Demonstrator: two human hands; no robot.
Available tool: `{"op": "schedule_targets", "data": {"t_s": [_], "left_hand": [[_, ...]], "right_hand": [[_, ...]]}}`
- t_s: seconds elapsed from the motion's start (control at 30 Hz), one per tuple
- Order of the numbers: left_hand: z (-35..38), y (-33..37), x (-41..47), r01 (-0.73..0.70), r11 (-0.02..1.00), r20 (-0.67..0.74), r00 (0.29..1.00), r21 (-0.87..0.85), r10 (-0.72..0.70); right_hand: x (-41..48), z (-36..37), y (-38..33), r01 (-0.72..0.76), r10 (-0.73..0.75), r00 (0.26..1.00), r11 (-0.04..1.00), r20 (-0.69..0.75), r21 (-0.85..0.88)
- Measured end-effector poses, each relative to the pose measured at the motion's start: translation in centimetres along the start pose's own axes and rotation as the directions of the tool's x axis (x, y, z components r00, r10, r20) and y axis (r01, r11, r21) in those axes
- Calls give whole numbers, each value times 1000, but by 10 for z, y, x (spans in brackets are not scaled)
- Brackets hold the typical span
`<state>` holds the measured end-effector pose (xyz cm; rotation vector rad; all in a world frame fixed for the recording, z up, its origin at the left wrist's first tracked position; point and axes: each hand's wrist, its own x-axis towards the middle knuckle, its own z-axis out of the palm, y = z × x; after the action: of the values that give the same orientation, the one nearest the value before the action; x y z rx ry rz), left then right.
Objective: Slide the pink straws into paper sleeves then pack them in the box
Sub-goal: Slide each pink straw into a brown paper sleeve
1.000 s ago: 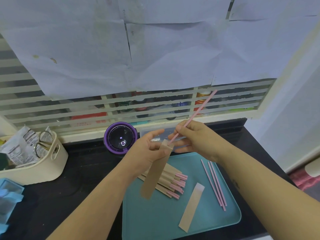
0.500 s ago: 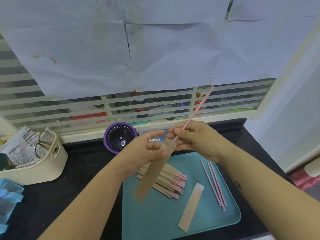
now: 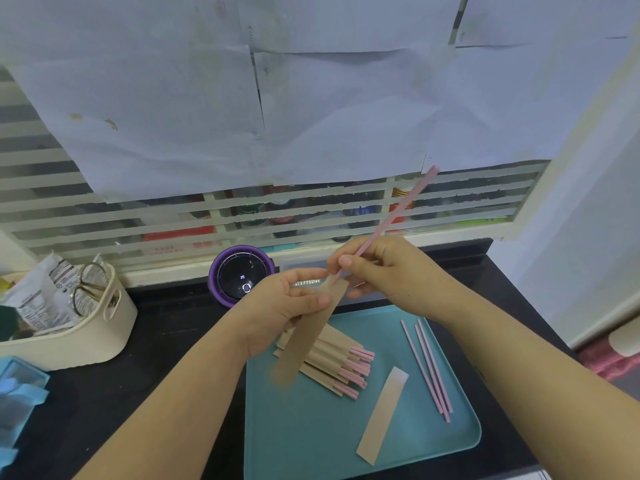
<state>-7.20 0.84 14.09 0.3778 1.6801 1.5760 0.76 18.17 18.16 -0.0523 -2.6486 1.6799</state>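
My left hand (image 3: 284,306) pinches the top of a brown paper sleeve (image 3: 311,334) that hangs down over the teal tray (image 3: 311,438). My right hand (image 3: 388,275) grips a pink straw (image 3: 391,216) that slants up to the right, its lower tip at the sleeve's open mouth. On the tray lie a pile of sleeved straws (image 3: 332,362) with pink ends showing, one empty sleeve (image 3: 382,417) and three bare pink straws (image 3: 427,368). A clear box (image 3: 301,263) sits behind my hands, mostly hidden.
A round purple device (image 3: 240,275) stands on the black counter (image 3: 162,327) behind the tray. A cream basket (image 3: 69,327) with packets and scissors is at the left, blue items (image 3: 17,393) below it. A slatted window and taped paper fill the background.
The sleeve's lower end has swung left and the straw has tilted slightly more upright, its tip staying at the sleeve's mouth. Both hands have shifted a little upward.
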Motion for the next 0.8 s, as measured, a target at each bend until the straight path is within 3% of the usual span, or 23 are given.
{"op": "schedule_targets", "data": {"t_s": [0.53,0.8], "left_hand": [[7,-4,-4,-13,998,-69,998,-54,10],[15,-1,-12,-1,1000,-51,999,-5,1]], "right_hand": [[-11,-1,1,21,-22,1000,998,17,68],[-11,-3,11,-76,85,996,967,-27,244]]}}
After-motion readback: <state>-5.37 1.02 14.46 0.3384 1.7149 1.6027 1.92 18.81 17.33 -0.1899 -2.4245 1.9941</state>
